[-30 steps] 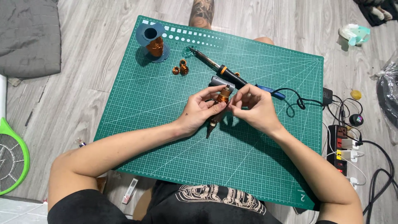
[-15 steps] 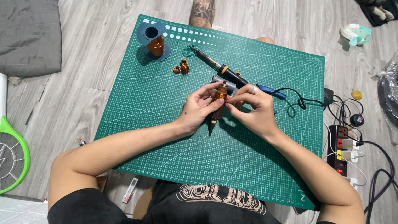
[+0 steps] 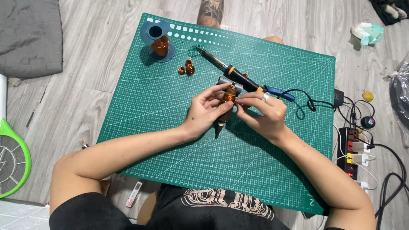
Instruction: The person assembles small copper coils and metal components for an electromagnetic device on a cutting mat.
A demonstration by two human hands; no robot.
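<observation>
Both hands are staying almost where they were a moment ago; only the fingertips of the right hand [image 3: 264, 113] are shifting a little closer to the coil.

Near the middle of the frame, the left hand [image 3: 208, 113] is closing its fingers around a small copper coil [image 3: 229, 96] sitting on a dark stick. This coil is shiny, orange-brown and round like a tiny barrel. The right hand is pinching at the coil's side with its thumb and first finger. A ring is shining on one right finger.

Under the hands, one big green cutting mat [image 3: 170, 127] is lying flat, smooth, with thin white grid lines. One blue plastic spool [image 3: 158, 38] of copper wire is standing in the upper left of the mat. Two little copper rings [image 3: 186, 68] are lying just right of the spool. One long soldering iron [image 3: 232, 71], black with an orange band, is lying slanted above the hands. One power strip [image 3: 351, 153] is sitting on the grey wooden floor at the right edge.
</observation>
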